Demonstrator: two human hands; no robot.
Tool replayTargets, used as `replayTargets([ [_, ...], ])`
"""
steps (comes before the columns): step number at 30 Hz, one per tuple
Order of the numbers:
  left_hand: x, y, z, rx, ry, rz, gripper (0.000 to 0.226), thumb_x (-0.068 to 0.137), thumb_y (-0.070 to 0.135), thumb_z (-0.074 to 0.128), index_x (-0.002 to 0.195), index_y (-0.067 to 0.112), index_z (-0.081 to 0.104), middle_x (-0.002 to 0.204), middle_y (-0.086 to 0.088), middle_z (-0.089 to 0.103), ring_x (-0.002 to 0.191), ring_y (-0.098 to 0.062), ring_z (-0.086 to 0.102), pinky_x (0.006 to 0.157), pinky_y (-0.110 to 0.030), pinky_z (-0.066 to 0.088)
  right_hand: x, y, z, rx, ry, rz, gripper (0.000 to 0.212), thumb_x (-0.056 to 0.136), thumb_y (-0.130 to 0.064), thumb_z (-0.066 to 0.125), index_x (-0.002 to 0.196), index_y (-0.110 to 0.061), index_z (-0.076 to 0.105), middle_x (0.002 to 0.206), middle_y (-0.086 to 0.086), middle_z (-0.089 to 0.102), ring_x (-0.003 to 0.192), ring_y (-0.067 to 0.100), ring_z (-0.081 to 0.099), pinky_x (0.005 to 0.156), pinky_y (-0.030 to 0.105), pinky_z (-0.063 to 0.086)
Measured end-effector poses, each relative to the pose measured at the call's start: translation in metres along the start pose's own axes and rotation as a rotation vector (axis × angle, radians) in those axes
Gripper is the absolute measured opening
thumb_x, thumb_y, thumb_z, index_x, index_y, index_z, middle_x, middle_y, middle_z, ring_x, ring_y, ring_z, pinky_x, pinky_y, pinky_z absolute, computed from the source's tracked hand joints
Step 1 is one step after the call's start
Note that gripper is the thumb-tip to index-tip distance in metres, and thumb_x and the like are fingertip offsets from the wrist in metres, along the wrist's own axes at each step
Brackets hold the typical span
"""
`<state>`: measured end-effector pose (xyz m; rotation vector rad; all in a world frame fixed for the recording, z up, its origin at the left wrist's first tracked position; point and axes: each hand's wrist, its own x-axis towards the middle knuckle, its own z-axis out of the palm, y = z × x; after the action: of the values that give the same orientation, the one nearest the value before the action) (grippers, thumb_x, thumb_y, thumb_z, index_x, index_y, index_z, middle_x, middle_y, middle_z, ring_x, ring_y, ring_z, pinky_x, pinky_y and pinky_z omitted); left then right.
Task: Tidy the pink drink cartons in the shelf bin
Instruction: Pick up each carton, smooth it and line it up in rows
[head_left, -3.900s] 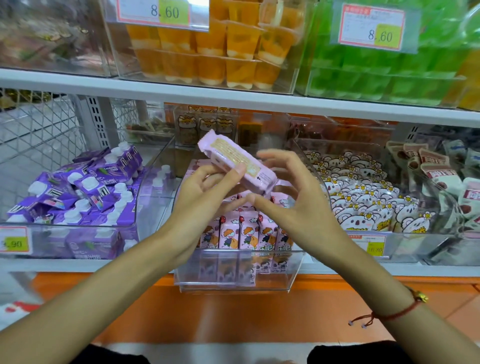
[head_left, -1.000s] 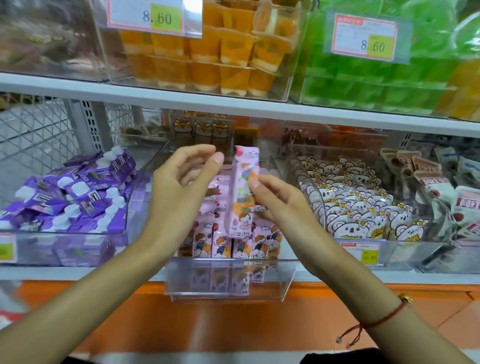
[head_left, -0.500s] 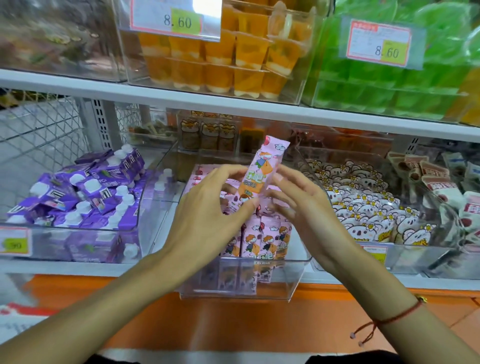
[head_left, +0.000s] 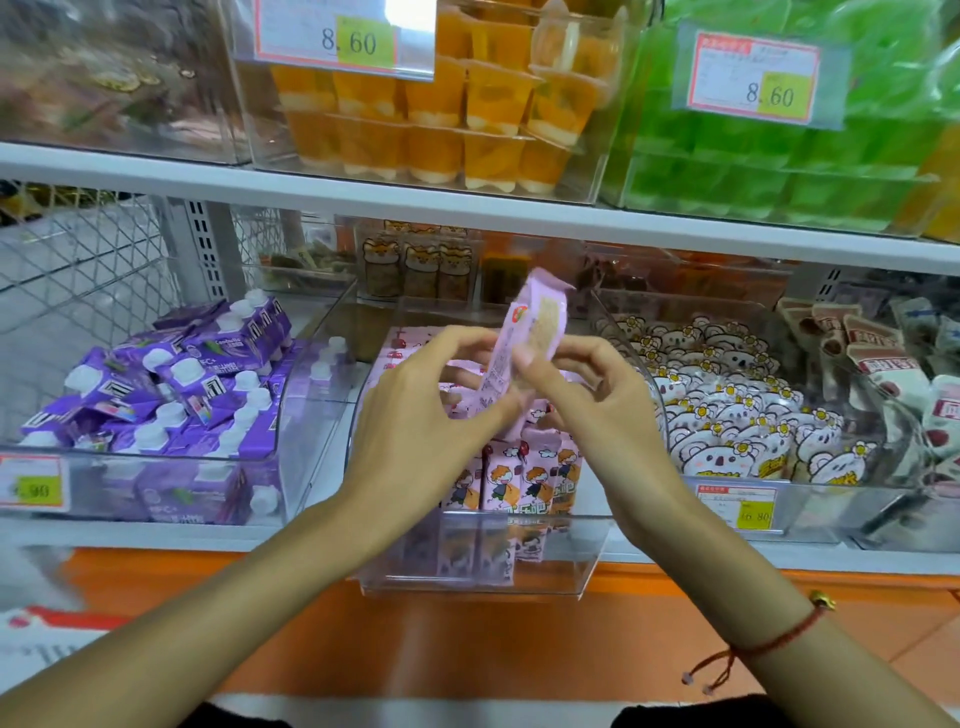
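Observation:
A pink drink carton is held up above the clear shelf bin, tilted, its narrow side with a straw facing me. My left hand grips its lower part from the left. My right hand pinches it from the right, thumb against the side panel. Below the hands, several pink cartons with a cartoon child stand upright in a row at the bin's front. More pink cartons lie further back, partly hidden by my hands.
A bin of purple cartons with white caps stands to the left. On the right is a bin of koala-print packs. The shelf above carries orange jelly cups and green packs. An orange panel lies below.
Both hands have turned the carton: its cartoon front faced me half a second ago, now its narrow side with the straw does. The carton stays held above the bin.

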<state>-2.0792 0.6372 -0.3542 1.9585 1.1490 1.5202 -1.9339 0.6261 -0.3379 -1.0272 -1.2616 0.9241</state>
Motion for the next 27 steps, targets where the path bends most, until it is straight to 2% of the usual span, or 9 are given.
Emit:
replayTargets([
  [3, 0.003, 0.003, -0.001, -0.137, -0.043, -0.095, 0.031, 0.069, 0.053, 0.074, 0.097, 0.044, 0.065, 0.093, 0.028, 0.068, 0.078, 0.004, 0.067, 0.063, -0.012, 0.051, 0.003, -0.003, -0.007, -0.050, -0.030, 0.009, 0.022, 0.087, -0.032, 0.064, 0.107, -0.023, 0.064, 0.095, -0.003, 0.071, 0.069, 0.003, 0.064, 0.056, 0.014, 0.049],
  [7, 0.002, 0.005, -0.002, -0.247, -0.129, -0.149, 0.018, 0.069, 0.047, 0.073, 0.083, 0.052, 0.064, 0.089, 0.038, 0.066, 0.081, 0.009, 0.066, 0.066, -0.004, 0.048, 0.003, -0.004, -0.013, -0.109, -0.053, -0.005, 0.028, 0.086, -0.033, 0.065, 0.112, -0.022, 0.065, 0.094, -0.001, 0.071, 0.068, 0.004, 0.063, 0.062, 0.018, 0.050],
  [11, 0.005, 0.004, -0.006, -0.269, -0.159, -0.070, 0.032, 0.080, 0.022, 0.074, 0.104, 0.040, 0.063, 0.102, 0.026, 0.069, 0.096, 0.005, 0.065, 0.078, -0.009, 0.050, 0.004, -0.009, -0.022, -0.129, -0.153, -0.115, 0.036, 0.079, -0.029, 0.069, 0.114, -0.026, 0.065, 0.104, -0.003, 0.070, 0.093, 0.004, 0.066, 0.076, 0.015, 0.051],
  [14, 0.006, 0.002, -0.012, -0.260, -0.121, 0.000, 0.036, 0.077, 0.010, 0.076, 0.107, 0.027, 0.065, 0.105, 0.013, 0.071, 0.105, -0.003, 0.064, 0.089, -0.019, 0.051, 0.004, -0.011, -0.027, -0.087, -0.268, -0.179, 0.037, 0.069, -0.020, 0.076, 0.104, -0.026, 0.068, 0.108, -0.003, 0.070, 0.106, 0.013, 0.064, 0.090, 0.028, 0.052],
  [17, 0.005, 0.002, -0.014, -0.226, -0.104, 0.052, 0.038, 0.076, -0.001, 0.075, 0.108, 0.020, 0.067, 0.109, 0.009, 0.070, 0.109, -0.007, 0.063, 0.094, -0.026, 0.052, 0.002, -0.011, -0.029, -0.085, -0.322, -0.218, 0.031, 0.063, -0.022, 0.080, 0.092, -0.030, 0.070, 0.106, -0.002, 0.070, 0.111, 0.018, 0.061, 0.099, 0.040, 0.047],
  [23, 0.006, 0.002, -0.014, -0.240, -0.125, 0.074, 0.043, 0.076, -0.007, 0.071, 0.108, 0.022, 0.067, 0.110, 0.011, 0.070, 0.111, -0.008, 0.062, 0.096, -0.026, 0.051, 0.002, -0.011, -0.031, -0.077, -0.363, -0.226, 0.030, 0.062, -0.019, 0.082, 0.086, -0.033, 0.069, 0.108, -0.005, 0.069, 0.115, 0.015, 0.060, 0.100, 0.039, 0.045],
  [27, 0.010, 0.003, -0.018, -0.291, -0.201, 0.024, 0.041, 0.078, -0.003, 0.072, 0.109, 0.024, 0.066, 0.109, 0.011, 0.071, 0.109, -0.005, 0.064, 0.087, -0.018, 0.052, 0.003, -0.010, -0.032, -0.065, -0.343, -0.209, 0.034, 0.071, -0.016, 0.078, 0.100, -0.031, 0.069, 0.111, -0.003, 0.069, 0.114, 0.015, 0.061, 0.099, 0.036, 0.047],
])
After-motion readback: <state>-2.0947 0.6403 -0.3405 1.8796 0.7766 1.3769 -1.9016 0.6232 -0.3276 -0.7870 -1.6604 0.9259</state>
